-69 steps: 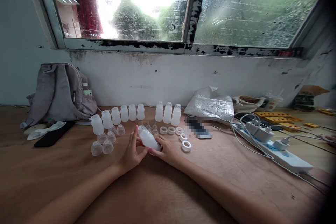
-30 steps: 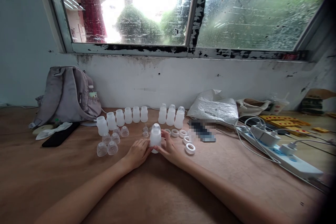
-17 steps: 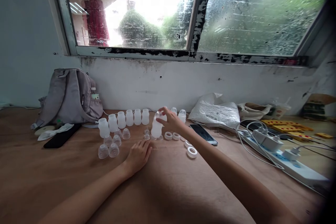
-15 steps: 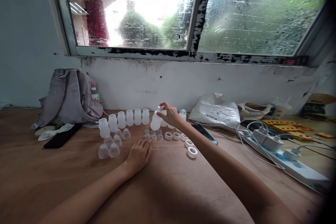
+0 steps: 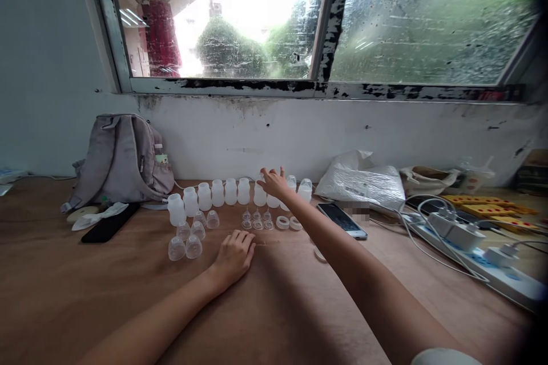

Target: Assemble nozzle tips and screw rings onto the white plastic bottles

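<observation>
Head view, capped bottle: frosted-white, waisted plastic bottle with a clear domed cap (image 5: 259, 197), on the brown wooden table (image 5: 141, 296), left end of the capped row by the wall.
Bottle axis: vertical, base down; no obvious lean.
Right hand: bare right hand (image 5: 274, 183), stretched across the table; bottle lies just below and slightly left of its fingertips, so this hand is much the nearer.
Right grip: fingers bent at the cap, one raised; contact or pinch, cannot tell.
Left hand: bare left hand (image 5: 234, 252), palm down on the wood, fingers loosely together, holding nothing; bottle beyond it, towards the wall.
Left of bottle: six uncapped frosted-white plastic bottles (image 5: 204, 197), upright, in a curved row.
Between left hand and bottle: small clear teat-shaped pieces (image 5: 257, 221), grouped; white plastic rings (image 5: 282, 218) to their right.
Bottle markings: none readable.
Bag print: crumpled silver plastic bag (image 5: 363, 178), faint dark marks, illegible.
Backpack pocket: small clear bottle with pale green-white label (image 5: 161, 158), wording too small.
Brands: none legible.
</observation>
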Demonstrator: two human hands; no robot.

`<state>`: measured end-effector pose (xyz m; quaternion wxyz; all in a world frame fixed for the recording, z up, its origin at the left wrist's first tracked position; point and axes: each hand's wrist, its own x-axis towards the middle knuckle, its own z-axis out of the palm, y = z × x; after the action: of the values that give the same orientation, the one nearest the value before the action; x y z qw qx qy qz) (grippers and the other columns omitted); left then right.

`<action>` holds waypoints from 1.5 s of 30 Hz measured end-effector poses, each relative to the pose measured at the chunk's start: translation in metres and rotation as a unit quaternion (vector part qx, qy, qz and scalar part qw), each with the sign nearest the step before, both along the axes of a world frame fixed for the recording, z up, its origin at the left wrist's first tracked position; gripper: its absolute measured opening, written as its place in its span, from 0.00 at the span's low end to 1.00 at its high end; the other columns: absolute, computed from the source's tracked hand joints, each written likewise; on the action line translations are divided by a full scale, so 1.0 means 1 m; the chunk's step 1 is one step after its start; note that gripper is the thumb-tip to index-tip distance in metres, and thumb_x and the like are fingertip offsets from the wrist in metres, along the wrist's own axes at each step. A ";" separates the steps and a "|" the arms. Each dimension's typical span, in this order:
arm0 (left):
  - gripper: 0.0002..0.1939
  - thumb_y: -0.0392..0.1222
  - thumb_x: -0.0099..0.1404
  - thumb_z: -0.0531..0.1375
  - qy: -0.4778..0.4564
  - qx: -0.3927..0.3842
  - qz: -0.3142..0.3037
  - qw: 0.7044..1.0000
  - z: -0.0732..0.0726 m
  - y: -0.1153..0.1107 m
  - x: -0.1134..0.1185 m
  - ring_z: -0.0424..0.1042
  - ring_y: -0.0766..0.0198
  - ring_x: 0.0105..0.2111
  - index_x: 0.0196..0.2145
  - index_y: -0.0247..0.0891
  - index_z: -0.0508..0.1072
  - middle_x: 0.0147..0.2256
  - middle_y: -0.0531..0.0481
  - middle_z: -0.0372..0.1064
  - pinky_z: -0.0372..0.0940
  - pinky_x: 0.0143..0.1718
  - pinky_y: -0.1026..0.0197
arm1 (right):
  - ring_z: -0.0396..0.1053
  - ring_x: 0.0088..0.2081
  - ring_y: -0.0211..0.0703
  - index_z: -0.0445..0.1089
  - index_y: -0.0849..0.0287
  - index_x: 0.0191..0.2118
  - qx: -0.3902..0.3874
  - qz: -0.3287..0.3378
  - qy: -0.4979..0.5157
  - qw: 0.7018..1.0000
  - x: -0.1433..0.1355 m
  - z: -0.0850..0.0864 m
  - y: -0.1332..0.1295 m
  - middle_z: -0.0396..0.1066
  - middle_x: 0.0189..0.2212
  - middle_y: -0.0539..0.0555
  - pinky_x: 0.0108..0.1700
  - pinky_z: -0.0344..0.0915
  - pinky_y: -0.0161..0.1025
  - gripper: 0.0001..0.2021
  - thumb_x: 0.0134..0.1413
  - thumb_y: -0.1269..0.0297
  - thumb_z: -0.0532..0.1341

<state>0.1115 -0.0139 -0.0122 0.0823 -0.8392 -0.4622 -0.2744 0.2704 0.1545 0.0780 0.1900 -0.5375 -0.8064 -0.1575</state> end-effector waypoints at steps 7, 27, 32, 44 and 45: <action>0.13 0.40 0.64 0.46 0.003 -0.010 0.002 1.000 0.000 0.001 0.000 0.63 0.58 0.38 0.40 0.37 0.67 0.37 0.47 0.67 0.61 0.38 0.56 | 0.52 0.52 0.54 0.56 0.64 0.49 0.011 -0.018 -0.016 1.000 0.006 -0.004 0.005 0.66 0.43 0.63 0.53 0.29 0.61 0.19 0.55 0.57 0.50; 0.16 0.45 0.63 0.46 -0.020 -0.048 0.034 0.998 -0.006 0.015 -0.006 0.60 0.57 0.45 0.48 0.40 0.60 0.46 0.45 0.60 0.57 0.44 0.53 | 0.48 0.54 0.54 0.55 0.65 0.52 0.070 0.025 0.041 0.996 0.030 -0.100 -0.118 0.57 0.51 0.64 0.56 0.35 0.55 0.21 0.50 0.66 0.50; 0.16 0.44 0.62 0.49 -0.095 -0.037 0.059 0.993 -0.006 0.045 -0.006 0.61 0.58 0.45 0.47 0.38 0.58 0.44 0.44 0.59 0.58 0.45 0.55 | 0.46 0.55 0.58 0.55 0.67 0.51 0.040 -0.040 0.068 0.996 0.045 -0.106 -0.121 0.54 0.52 0.67 0.54 0.39 0.56 0.23 0.50 0.62 0.52; 0.11 0.47 0.58 0.54 -0.111 -0.060 0.127 0.984 -0.006 0.064 -0.002 0.59 0.54 0.41 0.36 0.40 0.70 0.38 0.47 0.64 0.55 0.42 0.49 | 0.62 0.36 0.43 0.60 0.58 0.32 -0.039 0.133 0.178 0.974 0.040 -0.088 -0.136 0.63 0.33 0.54 0.40 0.59 0.40 0.05 0.53 0.63 0.51; 0.10 0.46 0.58 0.54 -0.112 -0.058 0.122 0.985 -0.004 0.063 -0.002 0.60 0.55 0.41 0.35 0.40 0.70 0.38 0.48 0.65 0.55 0.42 0.50 | 0.62 0.36 0.43 0.60 0.58 0.33 -0.041 0.146 0.194 0.969 0.039 -0.088 -0.137 0.63 0.33 0.54 0.40 0.59 0.40 0.05 0.53 0.63 0.51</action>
<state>0.1097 0.0487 -0.0166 0.0139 -0.7441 -0.5825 -0.3268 0.3096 0.0175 -0.0096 0.3413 -0.4418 -0.8296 0.0121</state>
